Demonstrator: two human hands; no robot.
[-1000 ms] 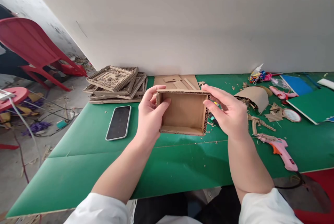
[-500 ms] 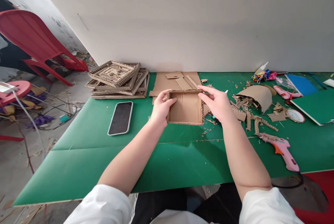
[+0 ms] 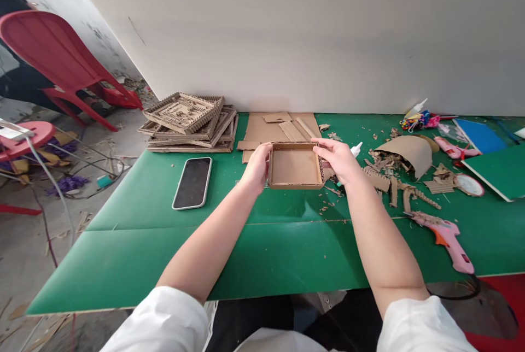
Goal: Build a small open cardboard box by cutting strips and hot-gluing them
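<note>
A shallow, open-topped cardboard box (image 3: 296, 167) is held between both hands over the middle of the green table (image 3: 262, 253). My left hand (image 3: 257, 167) grips its left side, with the fingers partly hidden behind the wall. On the other side, my right hand (image 3: 337, 159) closes on the right wall and far corner, thumb and fingers at the edge. The box's bare inside faces me. Behind it lies a flat cardboard sheet (image 3: 256, 129) with cut strips on top. A white-tipped bottle (image 3: 356, 149) shows partly beyond my right hand.
Left of the box are a phone (image 3: 192, 183) and a stack of corrugated cardboard trays (image 3: 184, 114). To the right lie cardboard scraps (image 3: 379, 180), a pink glue gun (image 3: 445, 237), a roll of tape (image 3: 468, 184) and a green board (image 3: 498, 171). A white partition (image 3: 266, 40) stands behind.
Both hands have moved the cardboard box away from me and lower toward the table. It has tilted flatter, and my left thumb has come out of its inside.
</note>
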